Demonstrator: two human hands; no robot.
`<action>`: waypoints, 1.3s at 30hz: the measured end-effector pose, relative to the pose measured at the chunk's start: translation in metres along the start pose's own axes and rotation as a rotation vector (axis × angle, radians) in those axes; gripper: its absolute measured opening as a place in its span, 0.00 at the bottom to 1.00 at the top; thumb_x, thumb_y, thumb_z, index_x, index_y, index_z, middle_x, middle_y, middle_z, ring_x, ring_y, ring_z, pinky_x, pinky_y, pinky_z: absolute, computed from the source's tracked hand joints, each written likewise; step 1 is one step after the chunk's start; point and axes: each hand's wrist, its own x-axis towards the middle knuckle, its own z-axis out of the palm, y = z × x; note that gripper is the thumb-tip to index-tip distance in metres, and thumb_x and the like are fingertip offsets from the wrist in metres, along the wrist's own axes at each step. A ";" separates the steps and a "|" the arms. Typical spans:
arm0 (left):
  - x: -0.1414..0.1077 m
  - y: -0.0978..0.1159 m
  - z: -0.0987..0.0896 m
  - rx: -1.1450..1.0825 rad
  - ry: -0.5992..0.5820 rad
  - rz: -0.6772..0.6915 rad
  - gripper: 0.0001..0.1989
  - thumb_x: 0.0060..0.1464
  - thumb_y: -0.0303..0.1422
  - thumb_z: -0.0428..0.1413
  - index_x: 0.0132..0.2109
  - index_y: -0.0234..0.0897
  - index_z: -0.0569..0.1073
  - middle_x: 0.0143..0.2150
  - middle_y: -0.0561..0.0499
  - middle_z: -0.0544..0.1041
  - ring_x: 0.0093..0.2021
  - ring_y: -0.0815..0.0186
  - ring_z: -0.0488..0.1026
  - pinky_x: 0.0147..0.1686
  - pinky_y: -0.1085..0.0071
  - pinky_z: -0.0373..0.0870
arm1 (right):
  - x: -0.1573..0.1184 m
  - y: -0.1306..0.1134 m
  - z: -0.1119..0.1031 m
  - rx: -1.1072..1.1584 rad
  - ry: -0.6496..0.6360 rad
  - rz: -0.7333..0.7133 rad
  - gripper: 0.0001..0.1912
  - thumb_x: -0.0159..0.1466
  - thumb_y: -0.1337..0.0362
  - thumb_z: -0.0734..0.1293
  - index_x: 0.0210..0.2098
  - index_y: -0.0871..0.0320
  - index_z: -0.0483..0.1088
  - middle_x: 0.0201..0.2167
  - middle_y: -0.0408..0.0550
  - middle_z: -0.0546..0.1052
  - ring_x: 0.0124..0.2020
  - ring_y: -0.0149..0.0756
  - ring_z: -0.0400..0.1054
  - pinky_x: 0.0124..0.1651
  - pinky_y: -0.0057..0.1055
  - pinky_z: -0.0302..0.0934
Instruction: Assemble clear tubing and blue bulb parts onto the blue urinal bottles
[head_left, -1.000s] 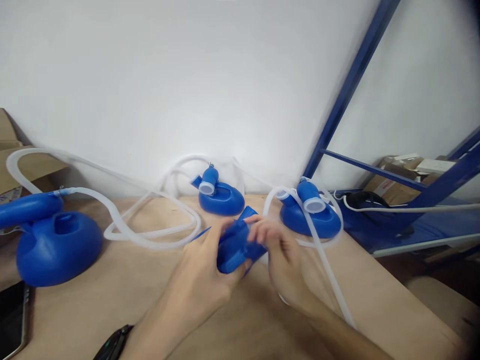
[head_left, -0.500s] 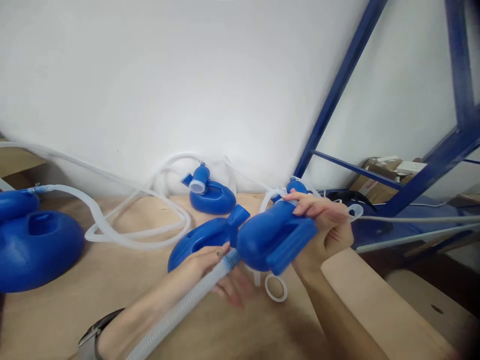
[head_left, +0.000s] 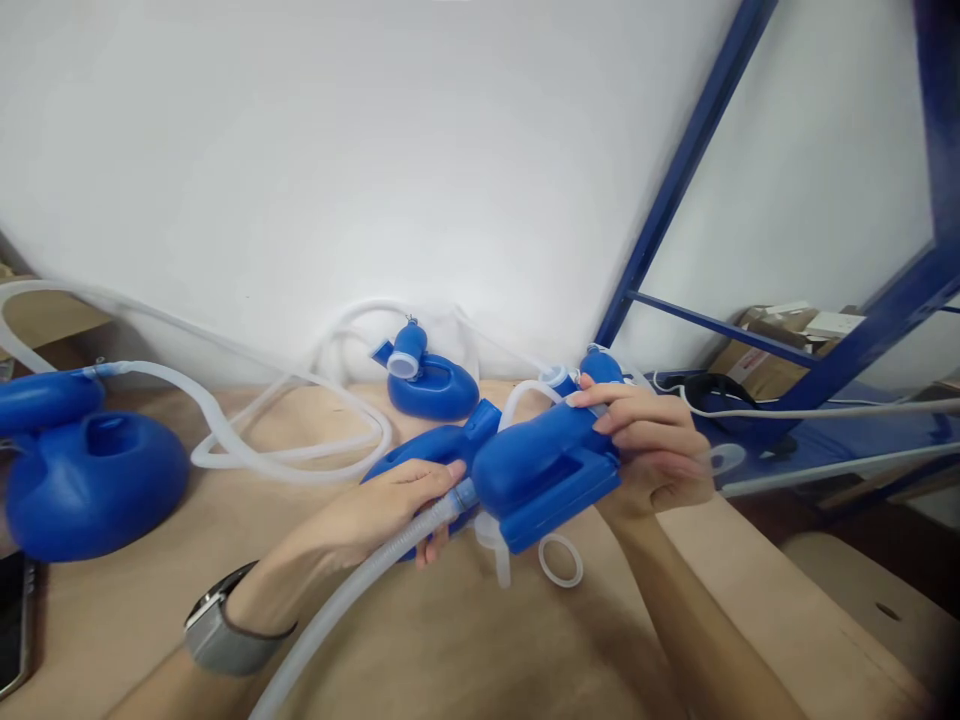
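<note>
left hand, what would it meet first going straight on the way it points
For the left hand, probably the blue hose-fitted receptacle held by the right hand, though depth is unclear.

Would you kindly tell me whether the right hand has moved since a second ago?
Yes: judged against the lower end of the slanting blue metal post, the right hand has moved rightward in the view.

You can read no lettering, number or brand here; at three o'clock in your view, a brown cardboard box (head_left: 782, 378) bears a reddish-and-white label (head_left: 748, 366) too small to decipher.
</note>
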 end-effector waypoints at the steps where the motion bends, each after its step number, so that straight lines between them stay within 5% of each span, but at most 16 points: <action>1: 0.002 -0.002 0.000 -0.019 -0.008 0.032 0.32 0.55 0.65 0.55 0.28 0.38 0.67 0.21 0.55 0.68 0.21 0.70 0.63 0.24 0.73 0.59 | 0.001 0.000 0.002 -0.008 0.037 0.019 0.24 0.77 0.51 0.57 0.25 0.50 0.63 0.23 0.43 0.69 0.25 0.43 0.76 0.31 0.49 0.78; 4: 0.001 0.000 -0.003 0.053 0.014 0.138 0.29 0.61 0.61 0.54 0.29 0.40 0.60 0.23 0.59 0.60 0.23 0.72 0.54 0.24 0.72 0.51 | 0.002 0.004 0.002 0.028 0.094 0.109 0.21 0.77 0.52 0.58 0.28 0.51 0.66 0.23 0.42 0.69 0.25 0.42 0.75 0.32 0.48 0.77; 8: -0.005 0.006 -0.004 0.504 0.120 0.277 0.26 0.69 0.54 0.47 0.31 0.39 0.64 0.30 0.55 0.65 0.32 0.67 0.63 0.35 0.69 0.61 | 0.001 0.009 -0.008 0.071 -0.020 0.195 0.19 0.77 0.57 0.59 0.32 0.53 0.71 0.25 0.42 0.71 0.28 0.40 0.75 0.40 0.47 0.77; 11: -0.007 0.003 0.001 0.694 0.266 0.313 0.21 0.71 0.50 0.45 0.45 0.41 0.75 0.44 0.50 0.77 0.44 0.59 0.73 0.47 0.64 0.67 | -0.002 0.007 -0.014 -0.038 -0.200 0.093 0.17 0.77 0.59 0.59 0.34 0.53 0.73 0.27 0.44 0.74 0.32 0.41 0.77 0.42 0.45 0.76; 15: -0.004 -0.012 0.022 0.745 0.325 0.490 0.21 0.72 0.45 0.47 0.63 0.44 0.72 0.64 0.44 0.74 0.64 0.53 0.69 0.65 0.57 0.63 | -0.003 -0.009 -0.011 -0.104 -0.327 0.066 0.14 0.76 0.61 0.61 0.35 0.52 0.72 0.28 0.45 0.75 0.33 0.41 0.76 0.41 0.42 0.75; 17: -0.001 -0.020 0.032 0.710 0.361 0.510 0.21 0.71 0.45 0.47 0.60 0.41 0.73 0.60 0.42 0.77 0.61 0.52 0.72 0.62 0.56 0.66 | 0.001 -0.018 -0.006 -0.081 -0.241 0.204 0.16 0.77 0.60 0.60 0.33 0.53 0.71 0.27 0.44 0.74 0.32 0.39 0.76 0.41 0.41 0.74; 20: 0.005 -0.021 0.041 0.630 0.405 0.470 0.18 0.69 0.45 0.48 0.44 0.39 0.76 0.41 0.45 0.81 0.42 0.56 0.77 0.43 0.62 0.70 | 0.009 -0.027 0.000 0.010 -0.034 0.513 0.22 0.77 0.53 0.61 0.27 0.54 0.67 0.23 0.41 0.70 0.29 0.36 0.74 0.44 0.41 0.74; 25: 0.002 0.002 0.032 0.454 0.369 0.345 0.24 0.58 0.54 0.56 0.27 0.38 0.70 0.25 0.54 0.67 0.26 0.68 0.60 0.27 0.70 0.53 | 0.011 -0.027 0.012 0.213 0.125 0.928 0.28 0.68 0.39 0.68 0.24 0.53 0.62 0.19 0.37 0.67 0.26 0.35 0.72 0.43 0.40 0.74; 29: -0.004 0.005 0.012 0.114 0.137 0.131 0.35 0.48 0.68 0.57 0.26 0.38 0.68 0.19 0.60 0.56 0.19 0.74 0.47 0.20 0.71 0.41 | 0.011 -0.012 0.010 0.267 0.177 0.967 0.29 0.67 0.38 0.68 0.23 0.52 0.60 0.17 0.35 0.63 0.23 0.33 0.70 0.40 0.38 0.74; 32: -0.007 0.003 -0.006 -0.057 0.053 0.006 0.42 0.45 0.76 0.50 0.23 0.37 0.69 0.14 0.63 0.49 0.15 0.76 0.41 0.17 0.71 0.37 | 0.012 0.006 -0.001 0.244 0.250 0.840 0.30 0.68 0.37 0.66 0.22 0.52 0.57 0.15 0.32 0.56 0.17 0.31 0.63 0.35 0.35 0.73; 33: -0.008 0.004 -0.012 -0.070 0.060 0.019 0.42 0.44 0.76 0.50 0.25 0.36 0.71 0.15 0.63 0.49 0.15 0.77 0.41 0.17 0.71 0.37 | 0.011 0.011 -0.005 0.196 0.218 0.778 0.29 0.68 0.39 0.67 0.22 0.51 0.59 0.15 0.34 0.58 0.19 0.33 0.66 0.36 0.36 0.73; 37: -0.014 0.014 -0.028 0.046 0.119 0.172 0.39 0.44 0.71 0.59 0.33 0.34 0.73 0.21 0.62 0.54 0.19 0.76 0.47 0.19 0.74 0.42 | 0.006 0.017 -0.016 0.102 -0.570 0.892 0.24 0.67 0.39 0.68 0.29 0.52 0.74 0.28 0.45 0.78 0.33 0.42 0.75 0.40 0.38 0.72; 39: -0.018 0.018 -0.033 0.143 0.122 0.197 0.34 0.50 0.67 0.59 0.35 0.36 0.71 0.24 0.61 0.56 0.22 0.74 0.51 0.21 0.74 0.46 | 0.008 0.014 -0.019 0.126 -0.768 0.945 0.28 0.70 0.36 0.61 0.40 0.53 0.78 0.39 0.49 0.82 0.42 0.46 0.77 0.47 0.41 0.73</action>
